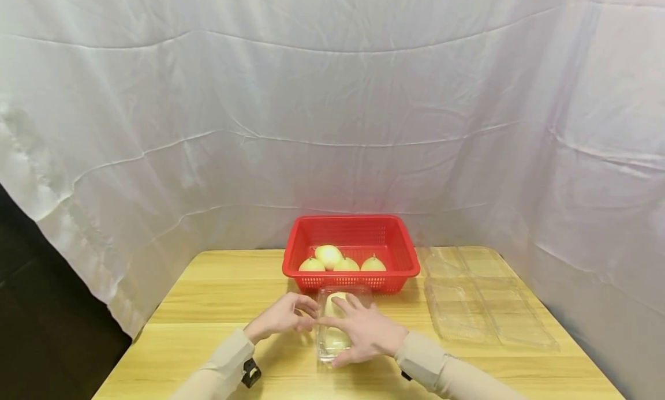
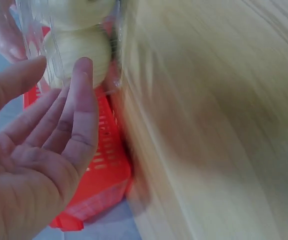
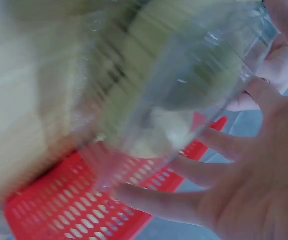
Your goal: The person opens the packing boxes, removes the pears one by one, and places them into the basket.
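A clear plastic clamshell box (image 1: 328,356) lies on the table with pale yellow pears (image 1: 337,337) inside, seen through its lid. My right hand (image 1: 366,329) spreads over the top, fingers splayed and nearly straight along the lid. In the right wrist view those fingers (image 3: 159,204) reach along the box's side and the plastic is blurred. At the box's left side is my left hand (image 1: 288,316), fingers loosely bent and thumb apart. The left wrist view has its fingertips (image 2: 84,67) right at the clear wall, with nothing gripped between them and the thumb.
Behind the box stands a red perforated basket (image 1: 402,273) holding several pears (image 1: 328,255). Clear plastic containers (image 1: 459,313) lie on the right of the wooden table (image 1: 208,307). Grey-white cloth (image 1: 332,100) hangs behind and at the sides.
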### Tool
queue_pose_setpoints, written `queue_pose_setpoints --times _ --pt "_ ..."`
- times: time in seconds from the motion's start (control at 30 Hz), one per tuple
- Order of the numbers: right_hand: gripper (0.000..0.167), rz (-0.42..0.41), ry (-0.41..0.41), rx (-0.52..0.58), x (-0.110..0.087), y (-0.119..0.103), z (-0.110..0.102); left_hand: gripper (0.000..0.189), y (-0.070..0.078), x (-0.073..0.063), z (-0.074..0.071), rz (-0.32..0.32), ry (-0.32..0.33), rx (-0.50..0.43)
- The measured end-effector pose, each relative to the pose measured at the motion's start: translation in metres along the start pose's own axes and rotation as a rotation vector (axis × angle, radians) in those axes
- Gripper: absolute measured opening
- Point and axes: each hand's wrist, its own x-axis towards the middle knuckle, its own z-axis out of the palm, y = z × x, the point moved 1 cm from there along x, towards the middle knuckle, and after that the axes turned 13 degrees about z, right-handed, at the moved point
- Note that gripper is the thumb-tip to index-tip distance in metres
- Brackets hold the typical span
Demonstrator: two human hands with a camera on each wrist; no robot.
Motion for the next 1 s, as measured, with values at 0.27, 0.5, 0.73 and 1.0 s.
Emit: queue_pose_setpoints --times 0.27,0.5,0.73,1.0 --pt "0.083 0.047 -0.013 -0.008 0.005 -0.008 -0.002 0.032 -0.001 -0.009 0.001 0.006 -0.090 -0.092" --pt "0.082 0.049 0.054 -0.063 0.007 -0.006 0.003 0.030 -0.005 -0.014 0.009 0.032 -0.150 -0.210" --pt "0.078 0.047 0.081 -0.086 0.007 -0.008 0.004 0.028 -0.008 -0.016 0.012 0.035 -0.177 -0.266" --pt "0.075 0.056 0.105 -0.102 0.007 -0.008 0.004 0.028 -0.011 -0.017 0.014 -0.002 -0.275 -0.373"
